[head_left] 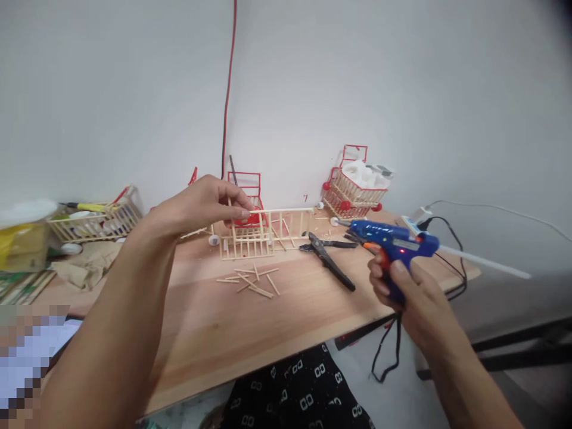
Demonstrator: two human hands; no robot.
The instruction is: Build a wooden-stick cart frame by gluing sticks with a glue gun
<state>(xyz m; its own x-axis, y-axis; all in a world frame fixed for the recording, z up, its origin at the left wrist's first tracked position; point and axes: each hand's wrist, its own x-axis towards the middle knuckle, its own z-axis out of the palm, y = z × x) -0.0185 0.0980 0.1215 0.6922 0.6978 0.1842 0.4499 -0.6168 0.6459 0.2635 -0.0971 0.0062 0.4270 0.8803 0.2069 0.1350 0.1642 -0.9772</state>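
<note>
My right hand is wrapped round the grip of a blue hot glue gun. A red light glows on its side, and a long white glue stick juts from its back. The nozzle points left over the table. My left hand pinches the left end of a ladder-like wooden stick frame. Below my fingers, a small wooden stick cart with white wheels and red parts stands on the table. Loose cut sticks lie in front of it. Black-handled cutters rest between the frame and the glue gun.
A red-and-wood miniature cart filled with white material stands at the back right. At left are a stick basket, crumpled brown paper and stacked strips. A black cable hangs by the table's right edge.
</note>
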